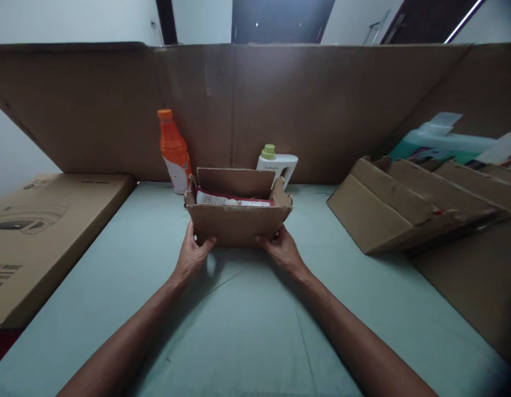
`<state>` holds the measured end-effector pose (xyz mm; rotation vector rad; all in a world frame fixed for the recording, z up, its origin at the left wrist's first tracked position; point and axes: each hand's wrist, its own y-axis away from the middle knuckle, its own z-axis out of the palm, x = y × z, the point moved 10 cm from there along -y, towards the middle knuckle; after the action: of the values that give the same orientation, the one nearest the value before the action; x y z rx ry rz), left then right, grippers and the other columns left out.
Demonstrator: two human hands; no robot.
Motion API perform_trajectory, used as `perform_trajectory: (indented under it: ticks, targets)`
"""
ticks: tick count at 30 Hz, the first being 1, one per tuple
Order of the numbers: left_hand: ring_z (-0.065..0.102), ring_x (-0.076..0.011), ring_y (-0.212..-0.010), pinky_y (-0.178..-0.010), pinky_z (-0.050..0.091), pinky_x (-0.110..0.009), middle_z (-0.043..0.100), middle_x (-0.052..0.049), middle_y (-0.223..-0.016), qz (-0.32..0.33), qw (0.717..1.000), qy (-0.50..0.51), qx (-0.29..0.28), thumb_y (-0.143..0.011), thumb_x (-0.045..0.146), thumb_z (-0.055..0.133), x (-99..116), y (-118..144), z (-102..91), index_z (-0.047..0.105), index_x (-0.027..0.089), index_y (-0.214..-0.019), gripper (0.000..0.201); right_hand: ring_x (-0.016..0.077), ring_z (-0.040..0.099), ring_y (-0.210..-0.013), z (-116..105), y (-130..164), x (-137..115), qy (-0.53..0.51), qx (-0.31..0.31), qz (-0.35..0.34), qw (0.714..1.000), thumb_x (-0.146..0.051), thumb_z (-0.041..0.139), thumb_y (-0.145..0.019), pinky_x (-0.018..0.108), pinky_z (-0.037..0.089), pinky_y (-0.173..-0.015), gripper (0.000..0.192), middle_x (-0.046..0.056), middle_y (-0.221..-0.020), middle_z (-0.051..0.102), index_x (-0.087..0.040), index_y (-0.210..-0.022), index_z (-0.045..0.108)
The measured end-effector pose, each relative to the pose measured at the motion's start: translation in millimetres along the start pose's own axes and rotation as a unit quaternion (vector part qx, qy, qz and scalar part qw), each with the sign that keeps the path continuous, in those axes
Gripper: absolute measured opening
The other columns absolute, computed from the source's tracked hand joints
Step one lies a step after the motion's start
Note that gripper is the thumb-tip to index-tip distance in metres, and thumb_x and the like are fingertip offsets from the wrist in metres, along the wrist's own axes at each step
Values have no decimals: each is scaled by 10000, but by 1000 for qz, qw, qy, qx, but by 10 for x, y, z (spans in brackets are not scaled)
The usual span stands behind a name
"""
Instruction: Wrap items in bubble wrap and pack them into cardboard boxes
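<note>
Between my two hands is a small open-topped cardboard box (238,227), with its low front wall towards me and a higher flap at the back. My left hand (192,255) grips its lower left corner, thumb on the front face. At the lower right corner, my right hand (285,253) holds it the same way. Inside lies a red and white packet (234,200), partly hidden by the front wall. Behind the box on the left stands an orange bottle (175,151) with an orange cap. A white jug (278,164) with a green cap is partly covered by the box.
A large flat carton (44,226) lies at the left. To the right, cardboard bins (379,204) hold several things, among them a teal bottle (445,143). A tall cardboard panel (313,99) backs the pale green cloth surface (247,331).
</note>
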<state>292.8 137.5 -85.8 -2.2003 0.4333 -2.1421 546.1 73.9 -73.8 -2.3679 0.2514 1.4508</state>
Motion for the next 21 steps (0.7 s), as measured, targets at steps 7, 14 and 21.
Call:
perform_trajectory:
  ticks: [7, 14, 21]
  targets:
    - [625, -271, -1187, -976, 538, -394, 621, -133, -1305, -62, 998, 11, 7, -786, 443, 715, 40, 654, -217, 510, 195, -1316, 620, 345, 633, -1103, -14, 700, -69, 8, 30, -13, 999, -530, 688, -791, 490, 530, -912, 599, 163, -1207, 689, -165, -1255, 587]
    - [597, -246, -1157, -1066, 464, -387, 665, -25, -1141, -83, 977, -74, 181, -756, 472, 783, 290, 1149, -1216, 603, 251, -1217, 542, 313, 514, -1319, 585, 947, -708, -14, -56, -115, 992, -387, 693, -825, 488, 436, -1101, 717, 149, -1455, 538, -205, -1469, 434]
    - [598, -218, -1161, -975, 517, -307, 650, -48, -1218, -51, 999, 12, -12, -835, 459, 712, 371, 1116, 81, 572, 242, -1289, 522, 321, 591, -1206, -669, 1359, -427, 44, 58, -42, 996, -435, 684, -801, 498, 475, -1025, 594, 149, -1331, 628, -188, -1324, 546]
